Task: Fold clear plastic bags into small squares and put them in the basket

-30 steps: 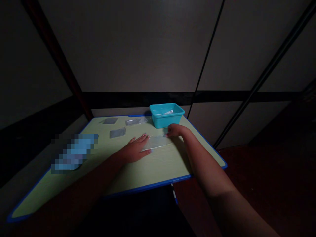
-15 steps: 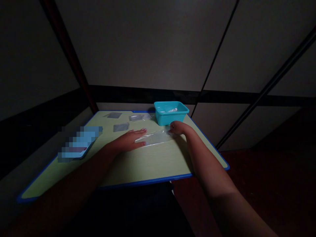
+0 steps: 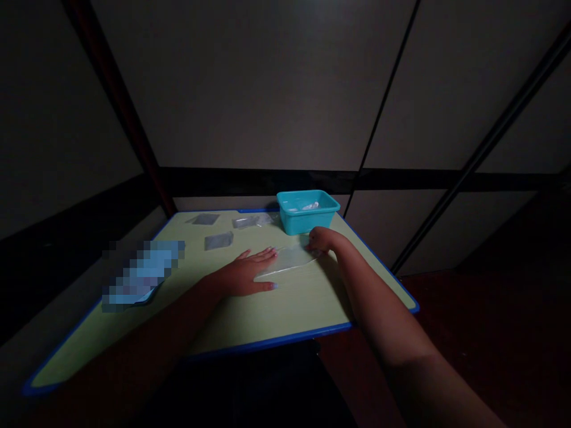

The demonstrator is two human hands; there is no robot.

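**Clear plastic sleeve flat on the table, between my two hands**

Table: pale yellow-green top, blue edging, beneath both hands.

Arms: left forearm comes in low from the left, right forearm from the lower right, bent inward at the wrist.

Blurred blue object: on the table, left of my left hand; identity not readable.

Turquoise basket: just beyond my right hand, whitish contents inside.

Left hand: palm down, wide, fingers reaching rightward over the sleeve's near-left end, thumb spread apart toward me.

Right hand: curled narrow at the sleeve's right end, knuckles up; cannot tell whether the fingertips pinch the film.

Sleeve orientation: long axis runs left hand to right hand, right end angled slightly away from me.

Crinkled clear packet: beyond my left hand, left of the basket.

Grey packets: one beyond and left of my left hand, another farther out.
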